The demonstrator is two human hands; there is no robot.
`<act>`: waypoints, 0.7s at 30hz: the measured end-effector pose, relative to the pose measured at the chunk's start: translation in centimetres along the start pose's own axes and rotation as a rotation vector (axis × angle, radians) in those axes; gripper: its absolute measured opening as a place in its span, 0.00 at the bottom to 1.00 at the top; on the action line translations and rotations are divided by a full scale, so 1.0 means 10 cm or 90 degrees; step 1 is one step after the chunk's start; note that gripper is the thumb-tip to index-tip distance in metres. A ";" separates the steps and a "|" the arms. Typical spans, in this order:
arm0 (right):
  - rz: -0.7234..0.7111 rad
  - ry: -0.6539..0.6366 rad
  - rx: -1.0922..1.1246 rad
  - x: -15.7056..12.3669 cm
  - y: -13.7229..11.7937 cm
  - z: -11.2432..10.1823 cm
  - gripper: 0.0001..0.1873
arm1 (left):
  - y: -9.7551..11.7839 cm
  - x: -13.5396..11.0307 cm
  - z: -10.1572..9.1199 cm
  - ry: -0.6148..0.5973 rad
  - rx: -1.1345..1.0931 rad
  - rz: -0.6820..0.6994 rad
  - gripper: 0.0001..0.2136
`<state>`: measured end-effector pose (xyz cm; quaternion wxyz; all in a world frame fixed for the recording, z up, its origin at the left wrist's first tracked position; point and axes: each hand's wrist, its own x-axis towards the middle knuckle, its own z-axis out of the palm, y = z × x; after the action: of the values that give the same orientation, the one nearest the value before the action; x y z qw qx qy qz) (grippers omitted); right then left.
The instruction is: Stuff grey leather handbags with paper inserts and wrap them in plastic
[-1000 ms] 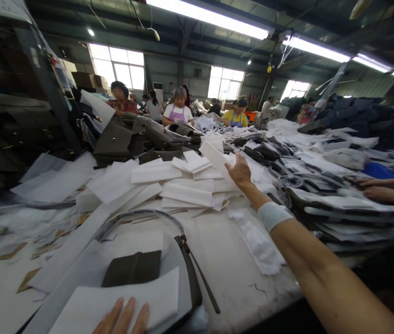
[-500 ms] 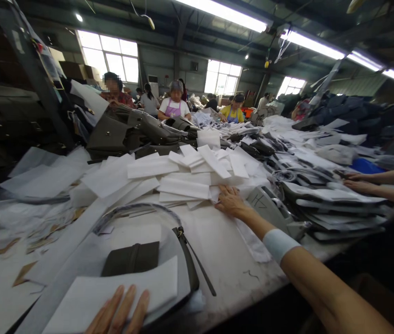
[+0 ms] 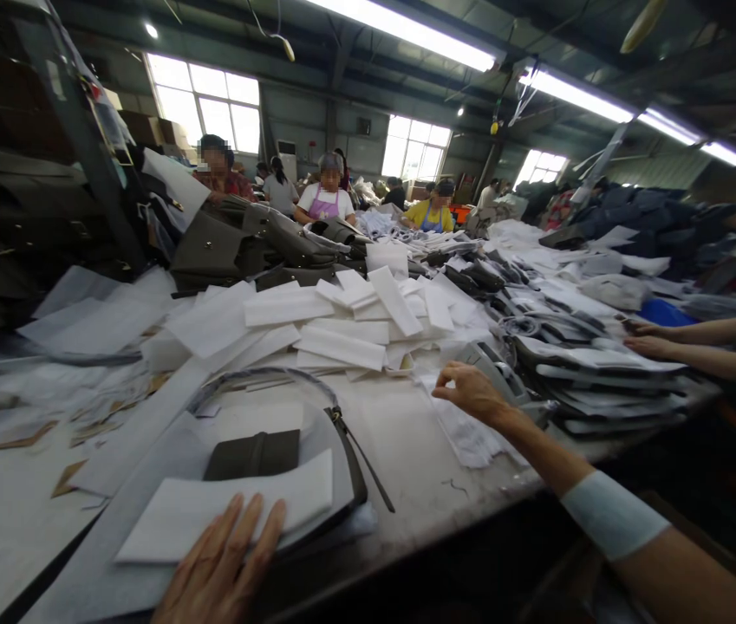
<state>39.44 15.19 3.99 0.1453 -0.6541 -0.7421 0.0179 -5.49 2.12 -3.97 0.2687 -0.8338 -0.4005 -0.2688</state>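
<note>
My left hand [image 3: 218, 568] lies flat at the bottom edge, fingers spread on a white sheet [image 3: 244, 507]. The sheet covers a dark olive bag [image 3: 254, 452] whose strap [image 3: 348, 438] loops over the table. My right hand [image 3: 472, 392] hovers at mid-right above a crumpled white wrapper [image 3: 468, 438]. Its fingers are curled with the thumb against them; what they pinch, if anything, does not show. A pale band [image 3: 611, 516] circles that forearm. Just beyond the hand sits a pile of folded white sheets [image 3: 341, 338].
Stacks of grey bags layered with white sheets [image 3: 602, 381] fill the right side, where a co-worker's hands [image 3: 654, 342] rest. Dark bags [image 3: 244, 247] and a steel post [image 3: 81, 139] stand at back left. Several people work at the far end. The table edge [image 3: 446, 520] runs diagonally below.
My right hand has drawn back from the pile of white sheets toward me, now curled over the crumpled wrapper. My left hand has slid further onto the white sheet.
</note>
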 end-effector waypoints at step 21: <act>0.091 0.061 0.390 -0.62 -0.01 -0.05 0.19 | 0.33 0.27 0.10 0.046 0.037 -0.027 0.23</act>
<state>40.06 8.99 3.29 0.3689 -0.6303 -0.6469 0.2196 -1.17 2.43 -3.66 0.3013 -0.8066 -0.4158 -0.2927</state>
